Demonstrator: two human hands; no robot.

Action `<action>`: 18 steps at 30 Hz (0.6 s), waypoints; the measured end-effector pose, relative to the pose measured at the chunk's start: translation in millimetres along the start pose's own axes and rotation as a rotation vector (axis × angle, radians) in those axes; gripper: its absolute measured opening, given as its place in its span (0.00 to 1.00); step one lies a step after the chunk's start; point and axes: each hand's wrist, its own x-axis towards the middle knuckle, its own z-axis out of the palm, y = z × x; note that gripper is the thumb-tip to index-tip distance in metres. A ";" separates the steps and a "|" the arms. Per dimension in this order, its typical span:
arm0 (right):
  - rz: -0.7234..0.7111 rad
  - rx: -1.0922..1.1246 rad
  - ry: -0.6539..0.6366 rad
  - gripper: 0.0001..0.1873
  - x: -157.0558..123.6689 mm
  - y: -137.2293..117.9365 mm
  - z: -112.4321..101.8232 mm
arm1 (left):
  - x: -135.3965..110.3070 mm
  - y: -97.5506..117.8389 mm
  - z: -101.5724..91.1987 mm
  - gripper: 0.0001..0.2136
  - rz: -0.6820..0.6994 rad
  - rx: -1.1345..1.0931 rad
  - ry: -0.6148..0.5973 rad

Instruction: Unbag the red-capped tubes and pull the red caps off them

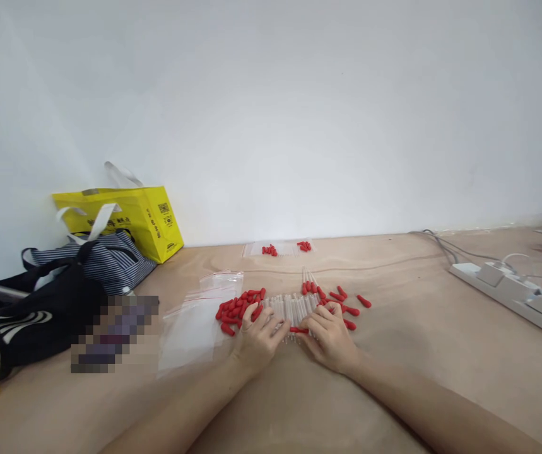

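My left hand is closed, its fingers curled at the left end of a row of clear dropper tubes; what it pinches is hidden. Opposite, my right hand pinches a red rubber dropper bulb, which lies sideways between the two hands. Loose red bulbs are heaped beside my left hand, and one shows right by its fingers. More red bulbs lie scattered around my right hand. Just beyond it, several droppers with bulbs fitted point their thin tips away from me.
Clear zip bags lie left of the heap. Against the wall, another clear bag carries tubes and red bulbs. A yellow bag, striped bag and black bag stand left. A power strip with cables sits right.
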 end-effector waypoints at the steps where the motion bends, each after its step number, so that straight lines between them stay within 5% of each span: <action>1: -0.008 -0.016 0.005 0.05 0.5 -0.6 0.0 | 0.3 1.5 -0.1 0.08 0.007 0.015 -0.007; 8: -0.048 -0.100 -0.021 0.06 0.4 -3.1 1.7 | 0.8 4.7 -4.3 0.08 -0.041 0.018 -0.086; 18: -0.059 -0.023 -0.060 0.07 -2.0 -2.2 -0.2 | -0.6 2.3 -1.2 0.10 -0.047 -0.049 -0.038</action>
